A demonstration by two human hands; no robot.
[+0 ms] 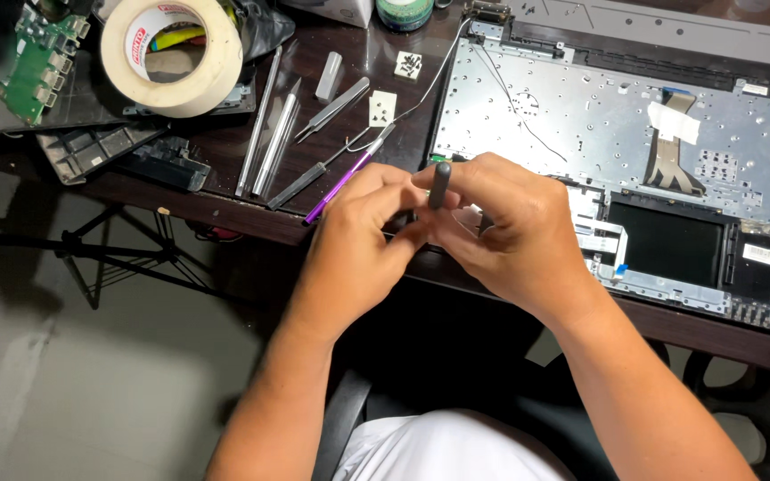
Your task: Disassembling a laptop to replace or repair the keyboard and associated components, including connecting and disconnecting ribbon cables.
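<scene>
My right hand [501, 236] grips a slim dark grey tool handle [439, 184] that stands upright between thumb and fingers. My left hand [363, 236] is closed against it from the left, fingers pinched on something small that the hands hide. Both hands hover at the near edge of the dark wooden desk, just in front of an opened laptop base [581, 116] with bare silver metal plate, thin wires and a flat ribbon cable [670, 147].
A purple-handled screwdriver [336, 189], tweezers [331, 109] and metal strips [271, 134] lie on the desk to the left. A big roll of masking tape [171, 55], a green circuit board [42, 58] and small screws on white paper [409, 64] sit further back.
</scene>
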